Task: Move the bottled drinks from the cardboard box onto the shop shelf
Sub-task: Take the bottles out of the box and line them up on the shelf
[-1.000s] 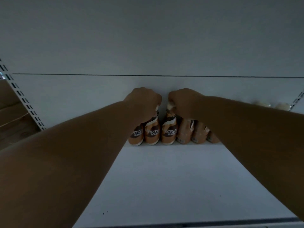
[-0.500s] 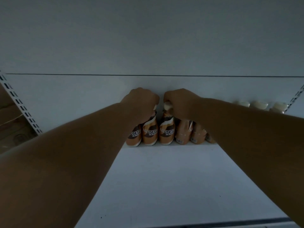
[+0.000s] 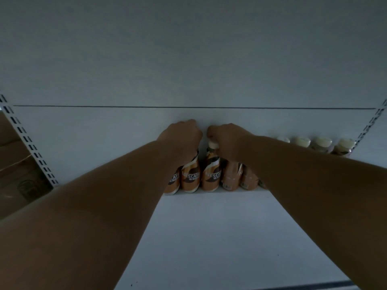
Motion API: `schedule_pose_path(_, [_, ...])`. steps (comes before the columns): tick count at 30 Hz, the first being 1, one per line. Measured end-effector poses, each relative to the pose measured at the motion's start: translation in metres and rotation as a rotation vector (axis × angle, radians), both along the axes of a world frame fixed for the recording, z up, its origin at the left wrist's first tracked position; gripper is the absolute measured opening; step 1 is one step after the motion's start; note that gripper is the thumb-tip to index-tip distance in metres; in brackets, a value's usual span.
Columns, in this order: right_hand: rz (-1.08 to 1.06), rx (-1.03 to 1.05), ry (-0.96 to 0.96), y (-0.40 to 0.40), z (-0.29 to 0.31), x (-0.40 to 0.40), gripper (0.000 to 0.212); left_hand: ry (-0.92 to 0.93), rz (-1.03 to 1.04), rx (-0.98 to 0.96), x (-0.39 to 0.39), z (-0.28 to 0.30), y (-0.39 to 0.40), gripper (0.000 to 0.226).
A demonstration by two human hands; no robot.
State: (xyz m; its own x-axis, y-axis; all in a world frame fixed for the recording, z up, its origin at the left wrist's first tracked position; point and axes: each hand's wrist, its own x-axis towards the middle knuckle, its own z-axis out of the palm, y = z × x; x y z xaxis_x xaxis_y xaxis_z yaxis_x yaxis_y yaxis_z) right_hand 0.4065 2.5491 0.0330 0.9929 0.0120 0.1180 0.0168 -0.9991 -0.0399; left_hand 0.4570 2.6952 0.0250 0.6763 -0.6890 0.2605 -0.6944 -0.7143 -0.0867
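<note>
Two bare forearms in frame, no sleeves visible up to frame edge. Left hand [image 3: 181,136] and right hand [image 3: 227,137]: no gloves, no rings, no watch or wristband. Fingers mostly hidden. Dim light.

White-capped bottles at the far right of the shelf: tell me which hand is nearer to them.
Right. The right hand grips bottle tops just left of the white-capped bottles; the left hand is farther left, beyond the right hand.

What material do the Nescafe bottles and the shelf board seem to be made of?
Nescafe bottles: probably plastic, wrapped in glossy printed sleeves that wrinkle near the neck, with a pale cap. Shelf board: likely painted metal, smooth matte white; the slotted upright suggests steel shelving. Dim light leaves this uncertain.
</note>
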Motion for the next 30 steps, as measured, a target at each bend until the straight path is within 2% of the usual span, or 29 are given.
schedule_pose_path(4, [-0.021,-0.01,-0.029,-0.007,0.007,-0.011,0.051,-0.069,0.009,0.061,-0.005,0.001,-0.007,0.035])
schedule_pose_path(7, [-0.109,-0.004,-0.072,-0.03,0.016,-0.026,0.039,-0.111,-0.032,-0.017,-0.008,0.002,-0.019,0.044])
schedule_pose_path(11, [-0.204,-0.062,-0.045,-0.065,0.014,-0.047,0.035,-0.049,-0.138,-0.17,-0.02,0.007,-0.051,0.043])
schedule_pose_path(14, [-0.216,-0.044,0.003,-0.082,0.01,-0.054,0.036,-0.047,-0.198,-0.119,-0.027,0.005,-0.078,0.036])
schedule_pose_path(19, [-0.186,0.012,-0.004,-0.091,0.001,-0.049,0.034,-0.158,-0.162,-0.004,-0.031,0.003,-0.102,0.027])
schedule_pose_path(25, [-0.157,0.081,-0.011,-0.098,0.0,-0.046,0.033,0.152,-0.235,-0.017,-0.021,0.007,-0.103,0.028])
schedule_pose_path(30, [-0.149,0.068,0.04,-0.098,0.002,-0.045,0.037,0.197,-0.274,0.025,-0.019,0.012,-0.105,0.036])
